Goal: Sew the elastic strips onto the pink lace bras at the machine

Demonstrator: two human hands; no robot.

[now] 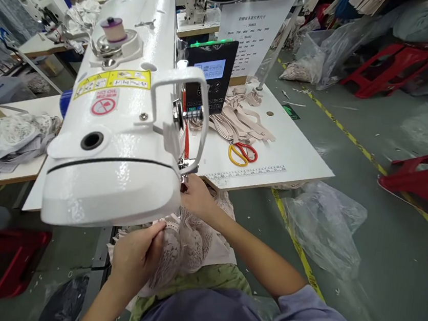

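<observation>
A white sewing machine fills the middle of the head view, its head hiding the needle area. Below it lies pale pink lace fabric. My left hand is closed on the near edge of the lace, fingers curled over it. My right hand reaches under the machine head by the presser foot, its fingers pressed on the lace; the fingertips are partly hidden by the machine.
On the white table lie beige straps, scissors with red and yellow handles, a black control panel and a printed ruler strip. Clear plastic bags lie on the floor to the right. Red stools stand right; another sits lower left.
</observation>
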